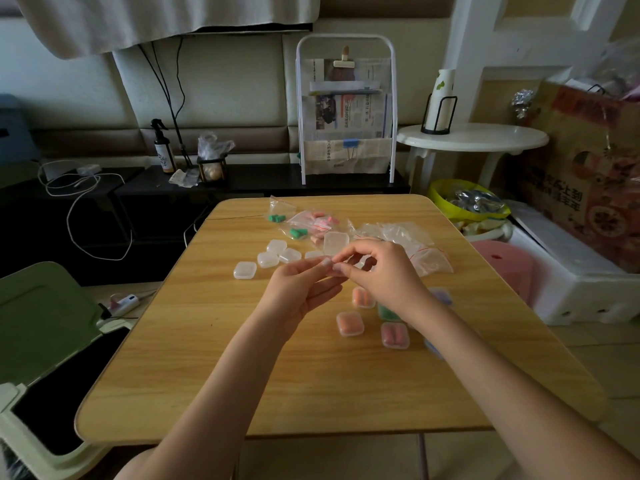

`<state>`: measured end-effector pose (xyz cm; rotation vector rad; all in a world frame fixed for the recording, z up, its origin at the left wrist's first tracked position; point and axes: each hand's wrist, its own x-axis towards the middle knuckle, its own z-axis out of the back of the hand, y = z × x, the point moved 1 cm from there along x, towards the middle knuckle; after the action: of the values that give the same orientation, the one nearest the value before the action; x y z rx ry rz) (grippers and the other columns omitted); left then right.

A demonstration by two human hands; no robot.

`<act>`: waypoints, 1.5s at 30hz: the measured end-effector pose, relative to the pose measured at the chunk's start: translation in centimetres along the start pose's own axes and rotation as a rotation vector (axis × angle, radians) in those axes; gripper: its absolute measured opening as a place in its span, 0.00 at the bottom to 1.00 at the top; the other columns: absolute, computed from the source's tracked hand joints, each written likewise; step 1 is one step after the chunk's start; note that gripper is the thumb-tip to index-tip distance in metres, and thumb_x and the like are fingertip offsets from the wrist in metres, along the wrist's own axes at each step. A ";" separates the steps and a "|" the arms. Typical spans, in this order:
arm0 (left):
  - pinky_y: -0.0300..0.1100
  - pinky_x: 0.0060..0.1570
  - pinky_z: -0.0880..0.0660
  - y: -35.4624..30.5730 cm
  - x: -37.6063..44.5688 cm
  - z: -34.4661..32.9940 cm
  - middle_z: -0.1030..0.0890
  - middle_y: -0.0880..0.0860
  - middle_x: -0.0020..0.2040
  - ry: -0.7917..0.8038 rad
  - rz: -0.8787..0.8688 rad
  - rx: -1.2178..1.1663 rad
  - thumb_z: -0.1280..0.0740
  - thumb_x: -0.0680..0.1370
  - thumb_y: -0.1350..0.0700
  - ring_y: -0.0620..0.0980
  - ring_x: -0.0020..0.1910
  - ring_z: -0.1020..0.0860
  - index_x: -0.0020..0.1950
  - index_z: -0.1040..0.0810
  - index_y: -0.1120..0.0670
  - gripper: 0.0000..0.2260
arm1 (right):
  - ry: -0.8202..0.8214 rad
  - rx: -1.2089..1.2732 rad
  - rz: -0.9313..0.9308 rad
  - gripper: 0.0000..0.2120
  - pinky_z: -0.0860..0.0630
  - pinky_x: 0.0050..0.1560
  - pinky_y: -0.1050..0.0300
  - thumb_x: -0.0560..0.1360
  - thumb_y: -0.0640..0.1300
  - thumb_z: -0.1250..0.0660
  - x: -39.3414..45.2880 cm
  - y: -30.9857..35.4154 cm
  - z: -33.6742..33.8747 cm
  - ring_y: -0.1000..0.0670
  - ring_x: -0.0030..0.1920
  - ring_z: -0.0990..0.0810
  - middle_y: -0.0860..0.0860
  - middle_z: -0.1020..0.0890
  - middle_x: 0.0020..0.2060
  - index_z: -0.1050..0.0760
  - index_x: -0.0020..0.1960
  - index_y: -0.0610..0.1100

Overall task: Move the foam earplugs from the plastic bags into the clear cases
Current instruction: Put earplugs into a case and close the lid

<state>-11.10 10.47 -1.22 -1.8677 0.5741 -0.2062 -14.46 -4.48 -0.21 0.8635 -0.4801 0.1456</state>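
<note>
Above the middle of the table [242, 375], the left hand [301, 289] and right hand [377, 271] meet, each grip pinched on one open clear case [335, 244]. Bags of earplugs [311, 223] lie near the far edge; filled cases [350, 323] sit under the right wrist.

Open wood on the table [207, 375] from six to nine o'clock, free for passing. Blocked at twelve by plastic bags [304, 221] with earplugs, and at one by empty bags [408, 240]. At eleven, a cluster of empty clear cases [273, 258], close together. At three to four, filled cases [372, 323] under the right hand [384, 271]. Left hand [301, 285] raised mid-table, fingertips meeting the right's.
</note>
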 end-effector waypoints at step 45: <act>0.34 0.40 0.23 0.6 -0.5 0.2 0.21 0.48 0.52 0.064 -0.092 0.948 0.29 0.73 0.54 0.44 0.45 0.22 0.57 0.24 0.49 0.13 | 0.073 -0.024 -0.049 0.08 0.23 0.37 0.63 0.78 0.41 0.35 -0.9 -0.3 1.1 0.54 0.39 0.19 0.51 0.21 0.43 0.34 0.52 0.48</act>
<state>-11.65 10.71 -1.82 -0.9655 0.3334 -0.5013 -15.55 -5.46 -0.28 0.8427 -0.3914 0.1260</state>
